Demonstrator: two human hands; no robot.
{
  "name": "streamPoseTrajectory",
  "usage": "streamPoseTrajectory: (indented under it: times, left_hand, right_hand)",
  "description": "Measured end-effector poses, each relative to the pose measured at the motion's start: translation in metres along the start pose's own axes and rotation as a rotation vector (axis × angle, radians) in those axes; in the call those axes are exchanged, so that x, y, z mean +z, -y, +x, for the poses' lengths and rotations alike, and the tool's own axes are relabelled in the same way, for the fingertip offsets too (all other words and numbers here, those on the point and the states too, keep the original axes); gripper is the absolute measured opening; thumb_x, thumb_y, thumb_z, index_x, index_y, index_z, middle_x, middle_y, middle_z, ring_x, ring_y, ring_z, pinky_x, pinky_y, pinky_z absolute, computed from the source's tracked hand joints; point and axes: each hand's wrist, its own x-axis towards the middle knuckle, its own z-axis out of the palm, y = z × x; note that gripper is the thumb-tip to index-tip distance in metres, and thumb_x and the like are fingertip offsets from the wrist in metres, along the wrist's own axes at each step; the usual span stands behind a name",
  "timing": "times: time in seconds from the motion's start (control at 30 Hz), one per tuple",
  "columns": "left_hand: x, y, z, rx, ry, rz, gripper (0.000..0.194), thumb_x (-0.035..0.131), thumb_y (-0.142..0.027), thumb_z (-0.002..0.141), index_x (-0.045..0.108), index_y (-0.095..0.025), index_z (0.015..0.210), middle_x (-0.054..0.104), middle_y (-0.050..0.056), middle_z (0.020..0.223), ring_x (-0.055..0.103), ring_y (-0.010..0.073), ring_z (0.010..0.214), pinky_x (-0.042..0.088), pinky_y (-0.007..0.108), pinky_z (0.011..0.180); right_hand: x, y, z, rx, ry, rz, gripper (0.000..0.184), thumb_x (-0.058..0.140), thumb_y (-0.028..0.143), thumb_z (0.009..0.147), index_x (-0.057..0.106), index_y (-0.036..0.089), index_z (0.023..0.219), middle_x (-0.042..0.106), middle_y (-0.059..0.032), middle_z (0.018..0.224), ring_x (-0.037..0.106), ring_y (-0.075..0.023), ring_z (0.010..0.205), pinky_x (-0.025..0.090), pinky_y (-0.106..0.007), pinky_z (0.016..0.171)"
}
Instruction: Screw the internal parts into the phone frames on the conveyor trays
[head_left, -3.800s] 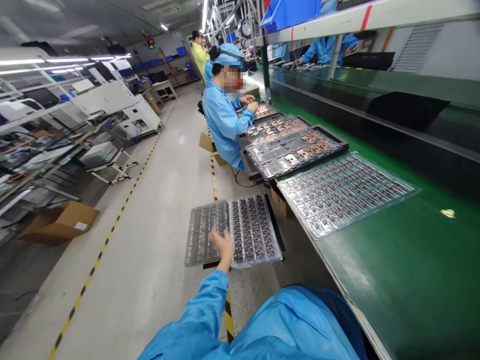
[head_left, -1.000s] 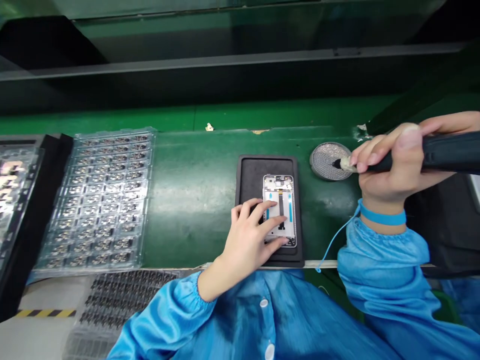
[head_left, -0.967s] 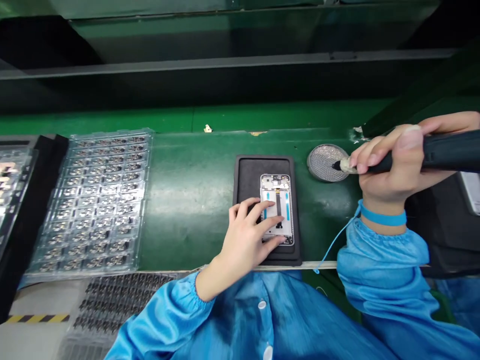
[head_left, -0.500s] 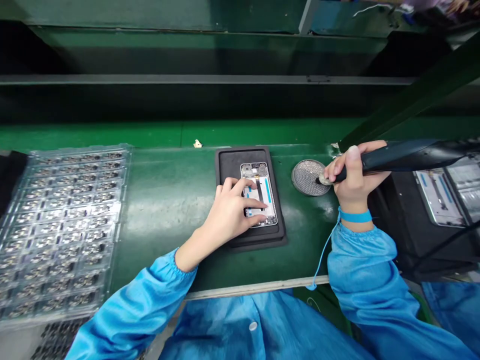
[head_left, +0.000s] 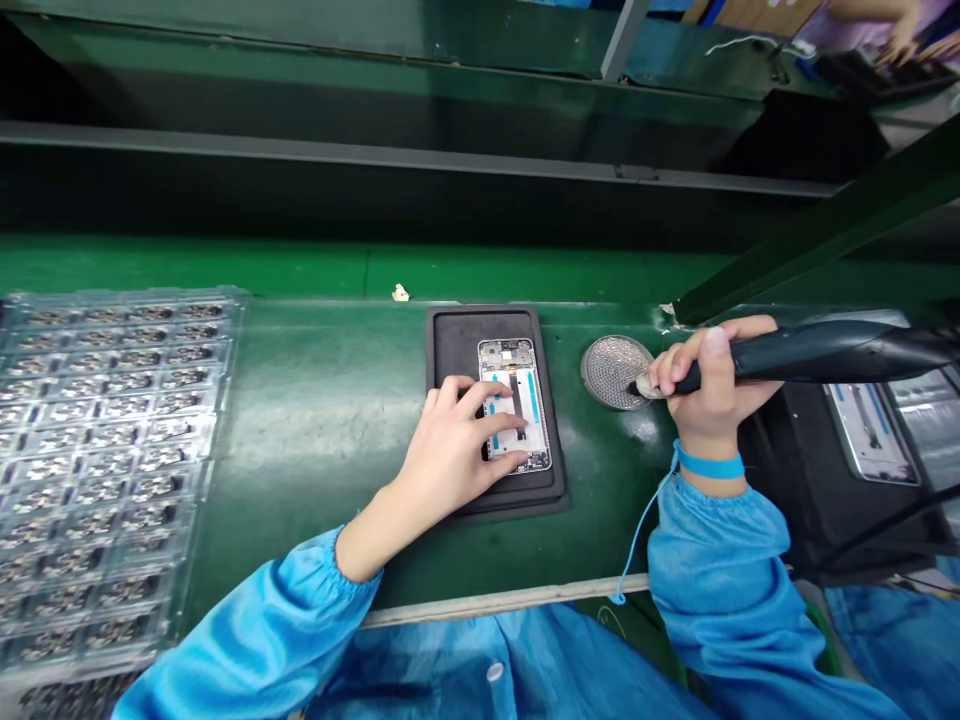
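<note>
Right hand [head_left: 709, 385] lower over mesh disc [head_left: 611, 372]

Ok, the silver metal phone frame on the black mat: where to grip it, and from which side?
Probably by its two long edges, pinched from above at the upper end. The silver metal phone frame lies flat and thin on the black mat, and the left hand covers its lower middle, leaving that end free.
</note>
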Motion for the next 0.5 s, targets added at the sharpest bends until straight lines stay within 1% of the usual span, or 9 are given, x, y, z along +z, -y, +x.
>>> streamPoseTrajectory:
  times: [0.1, 0.2, 0.5]
  left_hand:
    - [0.001, 0.001, 0.0, 0.005, -0.003, 0.001, 0.033, 0.1, -0.042, 0.104, 0.097, -0.036, 0.136, 0.079, 0.01, 0.16, 0.06, 0.0391, 0.14, 0.058, 0.057, 0.113]
    - [0.001, 0.002, 0.0, 0.011, -0.009, -0.001, 0.032, 0.1, -0.041, 0.104, 0.097, -0.036, 0.135, 0.079, 0.01, 0.16, 0.06, 0.0389, 0.14, 0.058, 0.057, 0.113]
    - [0.001, 0.001, 0.0, 0.014, -0.014, -0.002, 0.032, 0.098, -0.043, 0.106, 0.096, -0.036, 0.137, 0.08, 0.01, 0.159, 0.06, 0.0386, 0.139, 0.057, 0.056, 0.111]
  right_hand:
    - [-0.003, -0.002, 0.003, -0.055, -0.07, -0.001, 0.046, 0.095, 0.054, 0.104, 0.056, 0.03, 0.103, 0.056, 0.0137, 0.06, 0.046, -0.0132, 0.039, 0.051, -0.027, 0.043]
    - [-0.005, -0.008, 0.008, -0.083, -0.118, -0.026, 0.046, 0.094, 0.055, 0.104, 0.055, 0.031, 0.104, 0.056, 0.014, 0.06, 0.047, -0.014, 0.039, 0.051, -0.027, 0.042]
    - [-0.008, -0.018, 0.012, -0.031, -0.1, -0.075, 0.056, 0.098, 0.062, 0.101, 0.053, 0.03, 0.101, 0.055, 0.0142, 0.059, 0.051, -0.0125, 0.042, 0.053, -0.025, 0.046]
